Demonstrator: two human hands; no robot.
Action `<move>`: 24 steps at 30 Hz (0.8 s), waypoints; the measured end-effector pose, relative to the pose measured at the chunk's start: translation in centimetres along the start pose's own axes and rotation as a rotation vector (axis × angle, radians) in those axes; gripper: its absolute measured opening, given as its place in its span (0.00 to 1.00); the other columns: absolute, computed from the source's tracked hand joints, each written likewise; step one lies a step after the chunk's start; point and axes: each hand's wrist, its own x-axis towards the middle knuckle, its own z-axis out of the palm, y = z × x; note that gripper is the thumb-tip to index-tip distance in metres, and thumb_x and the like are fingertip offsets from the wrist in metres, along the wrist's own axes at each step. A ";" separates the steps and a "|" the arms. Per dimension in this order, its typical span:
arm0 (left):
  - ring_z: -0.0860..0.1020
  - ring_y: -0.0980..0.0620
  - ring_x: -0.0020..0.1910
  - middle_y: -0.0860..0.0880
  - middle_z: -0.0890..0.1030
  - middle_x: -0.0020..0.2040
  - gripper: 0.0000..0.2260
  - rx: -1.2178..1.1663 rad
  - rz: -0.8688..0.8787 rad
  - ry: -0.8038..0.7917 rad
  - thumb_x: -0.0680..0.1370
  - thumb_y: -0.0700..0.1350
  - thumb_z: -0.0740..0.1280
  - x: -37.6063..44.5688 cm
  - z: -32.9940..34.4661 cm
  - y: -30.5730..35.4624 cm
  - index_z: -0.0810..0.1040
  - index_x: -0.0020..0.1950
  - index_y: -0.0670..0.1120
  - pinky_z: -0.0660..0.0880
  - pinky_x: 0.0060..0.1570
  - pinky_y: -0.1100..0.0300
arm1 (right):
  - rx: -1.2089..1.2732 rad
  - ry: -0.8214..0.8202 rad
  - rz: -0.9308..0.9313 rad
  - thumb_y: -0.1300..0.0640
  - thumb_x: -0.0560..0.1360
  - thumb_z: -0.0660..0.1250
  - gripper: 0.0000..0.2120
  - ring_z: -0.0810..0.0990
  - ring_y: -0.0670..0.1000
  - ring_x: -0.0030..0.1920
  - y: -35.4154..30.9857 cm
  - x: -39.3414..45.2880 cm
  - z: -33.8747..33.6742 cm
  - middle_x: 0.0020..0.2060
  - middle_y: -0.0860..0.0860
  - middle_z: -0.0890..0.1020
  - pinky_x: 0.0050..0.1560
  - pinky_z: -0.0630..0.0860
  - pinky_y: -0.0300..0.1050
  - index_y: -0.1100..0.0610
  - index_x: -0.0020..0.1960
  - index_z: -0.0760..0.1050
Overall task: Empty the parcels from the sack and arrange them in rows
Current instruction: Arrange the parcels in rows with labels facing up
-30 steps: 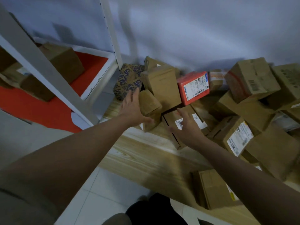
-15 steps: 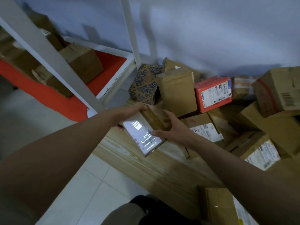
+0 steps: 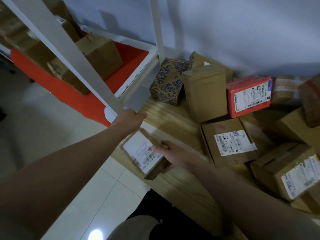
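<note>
A small brown parcel (image 3: 142, 151) with a white label facing up sits at the near left edge of the wooden board (image 3: 173, 116). My right hand (image 3: 174, 157) grips its right side, fingers lying over the label. My left hand (image 3: 129, 118) hovers with straight fingers just beyond the parcel's far corner; I cannot tell whether it touches. More parcels lie along the wall: a blue-patterned box (image 3: 168, 82), a tall brown box (image 3: 206, 94), a red parcel (image 3: 249, 96) and a flat box labelled 001 (image 3: 228, 141). No sack is in view.
A white shelf rack (image 3: 65, 54) with a red bottom shelf (image 3: 126, 56) holding brown boxes stands at the left. More cardboard boxes (image 3: 290, 172) pile up at the right. White floor tiles (image 3: 78, 196) lie below the board; my legs are at the bottom.
The small parcel has come toward me and left, down to the board's near edge, held by my right hand. My left hand has come off it and now hovers above.
</note>
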 end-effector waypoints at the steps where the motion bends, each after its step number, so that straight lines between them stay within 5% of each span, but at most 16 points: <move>1: 0.73 0.52 0.34 0.49 0.73 0.37 0.18 -0.002 0.020 0.026 0.79 0.59 0.62 0.4 0.0 0.3 0.69 0.36 0.49 0.70 0.37 0.58 | -0.041 0.063 -0.014 0.37 0.75 0.67 0.37 0.76 0.53 0.65 -0.3 0.1 0.0 0.69 0.53 0.73 0.62 0.75 0.49 0.52 0.78 0.60; 3: 0.76 0.50 0.46 0.49 0.76 0.48 0.13 -0.024 0.090 0.037 0.78 0.58 0.65 1.6 0.2 1.2 0.75 0.50 0.49 0.74 0.45 0.57 | -0.048 0.237 -0.051 0.42 0.78 0.66 0.33 0.74 0.50 0.63 -0.8 0.2 -0.9 0.67 0.52 0.73 0.60 0.69 0.44 0.55 0.77 0.62; 5: 0.73 0.43 0.66 0.44 0.73 0.69 0.28 -0.036 0.157 0.011 0.76 0.60 0.67 3.3 0.5 2.4 0.70 0.71 0.46 0.73 0.63 0.48 | -0.013 0.356 -0.067 0.45 0.80 0.64 0.29 0.72 0.51 0.66 -1.0 0.1 -2.5 0.69 0.52 0.72 0.64 0.69 0.47 0.56 0.76 0.64; 7: 0.64 0.41 0.74 0.43 0.64 0.76 0.38 -0.023 0.202 -0.010 0.75 0.62 0.68 4.9 0.9 3.8 0.60 0.78 0.46 0.67 0.70 0.44 | 0.004 0.440 -0.048 0.47 0.80 0.65 0.25 0.73 0.54 0.66 -1.2 0.1 -4.2 0.66 0.52 0.72 0.66 0.72 0.52 0.56 0.73 0.67; 12: 0.49 0.37 0.78 0.42 0.48 0.80 0.51 0.052 0.256 -0.011 0.68 0.68 0.71 8.2 2.3 7.3 0.45 0.80 0.53 0.54 0.75 0.41 | 0.129 0.563 -0.027 0.47 0.79 0.67 0.23 0.76 0.49 0.53 -2.1 1.7 -5.9 0.63 0.52 0.73 0.40 0.72 0.38 0.53 0.71 0.70; 19: 0.46 0.34 0.77 0.38 0.39 0.79 0.55 0.155 0.180 -0.098 0.64 0.71 0.72 12.4 4.2 10.7 0.42 0.80 0.57 0.51 0.74 0.40 | 0.145 0.629 -0.021 0.42 0.77 0.67 0.26 0.78 0.51 0.59 -3.9 3.9 -7.3 0.63 0.49 0.76 0.60 0.78 0.55 0.50 0.71 0.69; 24: 0.50 0.34 0.76 0.37 0.45 0.78 0.54 0.138 0.183 -0.065 0.64 0.68 0.73 12.9 4.6 11.3 0.46 0.79 0.54 0.55 0.72 0.40 | 0.095 0.680 -0.047 0.46 0.78 0.67 0.33 0.72 0.52 0.69 -5.7 4.4 -8.4 0.72 0.48 0.70 0.65 0.70 0.49 0.50 0.79 0.59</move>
